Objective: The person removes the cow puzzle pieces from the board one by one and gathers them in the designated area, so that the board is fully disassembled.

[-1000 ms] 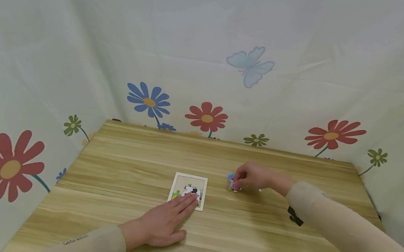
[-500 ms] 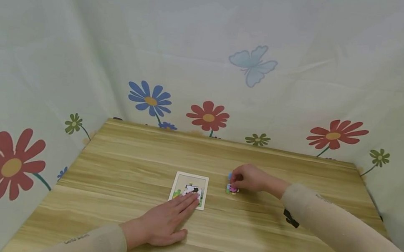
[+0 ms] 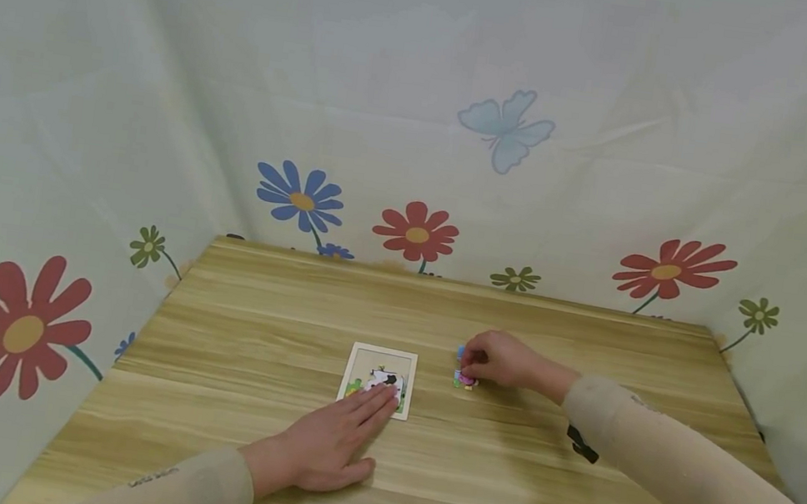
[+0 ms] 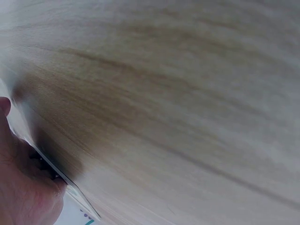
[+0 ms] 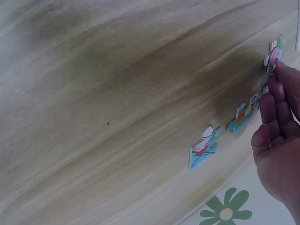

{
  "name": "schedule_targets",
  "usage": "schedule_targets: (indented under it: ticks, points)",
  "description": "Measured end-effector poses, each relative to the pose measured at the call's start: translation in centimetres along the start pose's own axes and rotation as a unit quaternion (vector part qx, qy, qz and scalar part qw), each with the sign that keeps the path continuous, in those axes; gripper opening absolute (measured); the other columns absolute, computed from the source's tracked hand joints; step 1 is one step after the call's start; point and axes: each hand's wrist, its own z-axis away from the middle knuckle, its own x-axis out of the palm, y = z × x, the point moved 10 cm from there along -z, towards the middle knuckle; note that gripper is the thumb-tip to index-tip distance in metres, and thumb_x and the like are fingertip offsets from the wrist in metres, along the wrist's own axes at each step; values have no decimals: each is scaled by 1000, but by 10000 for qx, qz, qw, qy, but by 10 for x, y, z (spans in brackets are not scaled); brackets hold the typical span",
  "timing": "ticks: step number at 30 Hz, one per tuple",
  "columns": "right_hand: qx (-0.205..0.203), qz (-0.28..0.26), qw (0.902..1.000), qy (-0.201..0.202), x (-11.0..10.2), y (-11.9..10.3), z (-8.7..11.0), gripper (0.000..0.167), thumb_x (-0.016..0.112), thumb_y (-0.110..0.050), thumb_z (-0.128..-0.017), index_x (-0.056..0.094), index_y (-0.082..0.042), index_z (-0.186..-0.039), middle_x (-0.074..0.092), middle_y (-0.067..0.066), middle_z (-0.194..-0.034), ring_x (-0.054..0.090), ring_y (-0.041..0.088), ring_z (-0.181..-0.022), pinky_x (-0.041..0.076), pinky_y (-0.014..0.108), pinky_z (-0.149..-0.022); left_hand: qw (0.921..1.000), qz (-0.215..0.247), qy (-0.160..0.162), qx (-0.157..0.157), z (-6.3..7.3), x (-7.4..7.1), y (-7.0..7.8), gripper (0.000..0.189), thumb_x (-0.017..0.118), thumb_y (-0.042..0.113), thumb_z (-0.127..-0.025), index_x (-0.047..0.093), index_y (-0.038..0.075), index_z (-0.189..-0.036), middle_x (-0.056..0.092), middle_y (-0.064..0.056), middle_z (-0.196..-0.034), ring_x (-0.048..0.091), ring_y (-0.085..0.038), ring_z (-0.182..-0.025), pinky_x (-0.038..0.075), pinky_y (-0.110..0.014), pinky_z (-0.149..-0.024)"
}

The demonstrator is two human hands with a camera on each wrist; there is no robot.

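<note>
My left hand [image 3: 322, 446] lies flat with straight fingers over the lower part of a small framed jigsaw puzzle [image 3: 409, 385]. A black-and-white cow picture [image 3: 391, 378] and a green part show above the fingertips. To the right of it, my right hand [image 3: 505, 359] pinches a small jigsaw piece with a pink patch [image 5: 274, 54] between thumb and fingertips, low at the tabletop. Next to those fingers a blue piece [image 3: 461, 352] is partly covered. In the right wrist view, a red-and-green piece [image 5: 242, 116] and a blue-and-white piece [image 5: 204, 152] lie past the hand.
A wood-grain table [image 3: 276, 304] bears everything. Behind it and at its sides hangs a pale cloth [image 3: 365, 71] printed with flowers and a butterfly. A dark strap [image 3: 581, 444] hangs under the right sleeve [image 3: 653, 438].
My right hand has shifted slightly left and toward me, with the pink-patched piece moving along, then stays nearly still. The left hand keeps its place on the puzzle.
</note>
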Motion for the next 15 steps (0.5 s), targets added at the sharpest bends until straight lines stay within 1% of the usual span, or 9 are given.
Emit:
schedule_targets:
  ticks: [5, 8, 12, 15]
  points:
    - [-73, -71, 9999, 111, 1, 3, 2, 8, 72, -21, -84, 69, -14, -81, 65, -9, -76, 57, 2, -68, 49, 24, -66, 10000, 3, -9, 11, -1, -1, 0, 77, 41, 46, -94, 17, -3, -149, 13, -19, -155, 14, -31, -142, 22, -42, -112]
    - [-79, -68, 9998, 174, -1, 2, 5, 11, 75, -24, -82, 69, -14, -81, 64, -7, -76, 59, 6, -70, 49, 26, -67, 10000, 0, -29, 4, -1, -2, 1, 77, 41, 46, -94, 18, -3, -149, 13, -19, -155, 14, -31, -142, 22, -42, -112]
    - [-62, 16, 9997, 251, -2, 0, 9, 15, 77, -26, -80, 68, -14, -83, 62, -4, -80, 57, 12, -75, 46, 27, -69, 10000, -18, -41, 8, -1, -3, 1, 77, 41, 45, -93, 19, -3, -149, 14, -19, -155, 15, -31, -142, 23, -42, -112]
    - [-42, -6, 9996, 286, -1, 0, 11, 15, 77, -25, -80, 68, -13, -85, 62, -2, -82, 56, 14, -77, 46, 29, -70, 10000, -20, -62, -2, 0, -3, 1, 77, 41, 45, -93, 19, -3, -149, 14, -19, -155, 15, -31, -142, 23, -42, -112]
